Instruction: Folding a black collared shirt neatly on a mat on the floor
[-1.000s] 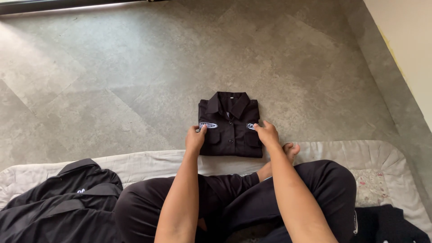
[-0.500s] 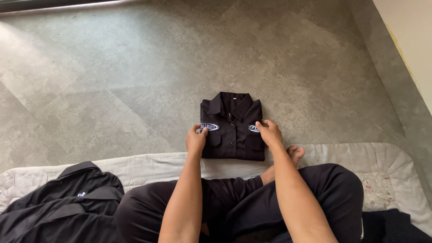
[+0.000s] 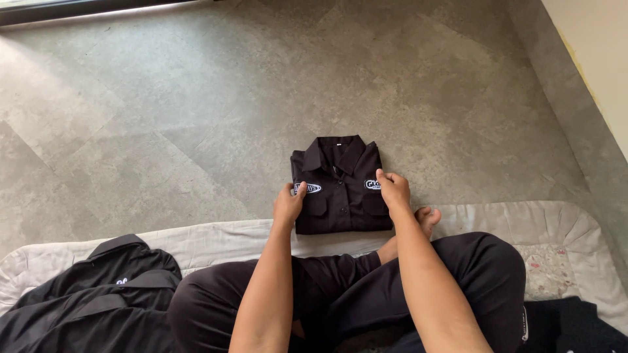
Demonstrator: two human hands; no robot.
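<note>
Shifted slightly since a second ago: folded black shirt (image 3: 340, 186) sits a touch lower in the head view, both hands drawn down with it from the chest patches toward its sides.

Head view, looking down. Seated cross-legged on a pale quilted mat (image 3: 556, 225) at the edge of a grey tiled floor (image 3: 163, 117), legs in black trousers (image 3: 458, 274), one bare foot (image 3: 426, 219) showing by the right forearm.

Left hand (image 3: 288, 204) at the shirt's left edge, fingers curled over the fabric, thumb up beside the white oval patch (image 3: 307, 188); narrow pinch on the cloth, wrist straight, forearm running back toward the body.

Right hand (image 3: 393, 188) on the shirt's right edge, knuckles up, fingers bent down and covering part of the other patch; close hold on the fabric, forearm angled in from lower right.

Shirt folded into a neat rectangle, collar away from the body, button placket down the middle, near edge overlapping the mat, far part on the floor.

Loose black garment (image 3: 85, 294) heaped on the mat at lower left, well apart from the hands. Another dark cloth (image 3: 575, 323) at lower right.
</note>
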